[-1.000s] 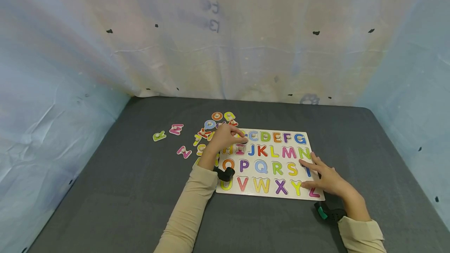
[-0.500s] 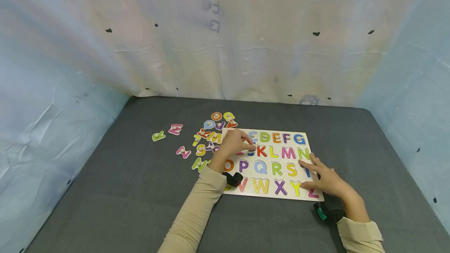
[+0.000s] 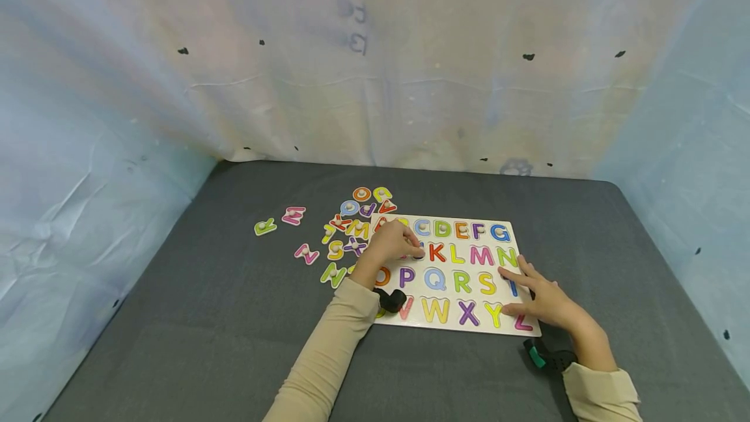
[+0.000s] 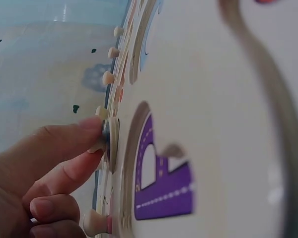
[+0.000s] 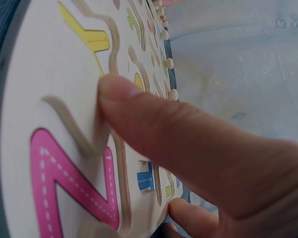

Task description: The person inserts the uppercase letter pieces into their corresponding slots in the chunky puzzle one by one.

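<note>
My left hand [image 3: 389, 246] pinches a small blue letter puzzle piece [image 4: 112, 146] by its knob, over the J recess of the white alphabet board [image 3: 422, 291]. In the left wrist view thumb and forefinger meet at the knob, and the piece shows edge-on, close against the board. Its letter is hidden from this side. My right hand [image 3: 547, 298] rests on the board's right edge with fingers spread, the thumb near the Y recess [image 3: 493, 313]. The top row holds knobbed letters such as the G piece [image 3: 500, 232]; the recess for K [image 3: 437, 252] shows only its printed letter.
Loose knobbed letters lie left of the board, among them a blue Q [image 3: 349, 208], a green N [image 3: 333, 275] and a pink Z [image 3: 306, 253]. A pink M-shaped letter [image 3: 293, 215] and a green R [image 3: 265, 226] sit farther left on the grey tabletop [image 3: 193, 318].
My left hand has moved right and slightly down from the upper left of the board to the J recess, carrying the blue piece. The right hand stays in place.
</note>
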